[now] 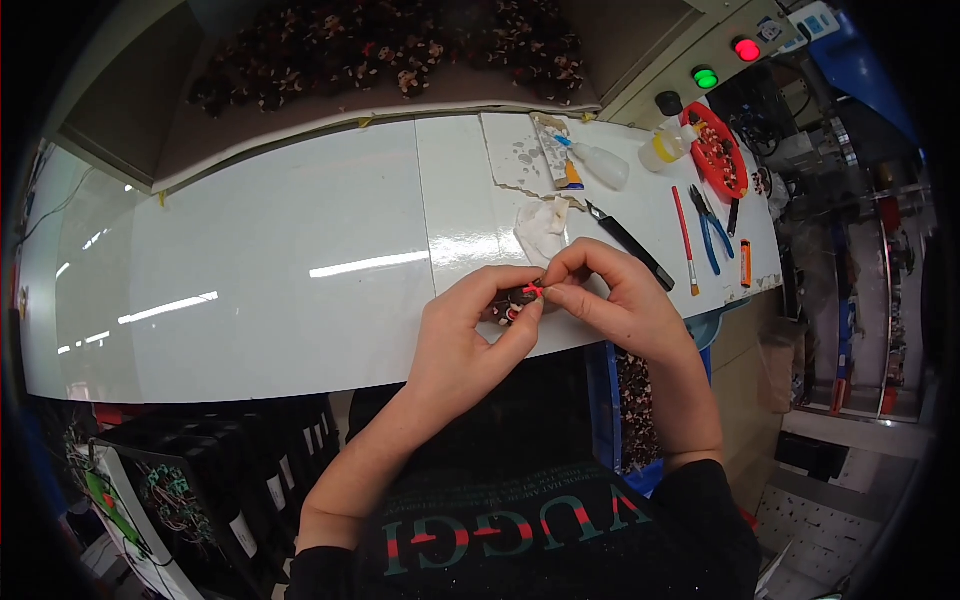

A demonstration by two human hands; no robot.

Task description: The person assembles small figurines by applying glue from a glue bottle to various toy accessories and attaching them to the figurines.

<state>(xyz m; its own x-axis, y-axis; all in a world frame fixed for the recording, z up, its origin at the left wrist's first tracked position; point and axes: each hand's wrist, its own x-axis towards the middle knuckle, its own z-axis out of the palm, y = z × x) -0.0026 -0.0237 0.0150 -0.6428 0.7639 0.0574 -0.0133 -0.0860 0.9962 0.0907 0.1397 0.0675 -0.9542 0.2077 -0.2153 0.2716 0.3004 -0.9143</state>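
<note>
Close to the table's front edge, my left hand [455, 335] is closed around a small dark brown figurine [508, 309] with cream patches and a red bow-like piece on top. My right hand [625, 305] is closed in a pinch, thumb and forefinger meeting at the red piece. Fingers cover much of the figurine. Just beyond my hands lies a crumpled white tissue [540, 230]. A black craft knife [632, 246] rests slanted beyond my right hand.
To the right lie a red-handled brush [684, 235], blue-handled pliers [714, 240] and an orange lighter-like item [746, 264]. Farther back are a squeeze bottle [603, 167], a jar [660, 153] and a red tray [738, 172]. Many similar dark pieces [410, 55] fill the far bay; a blue crate [603, 400] stands below.
</note>
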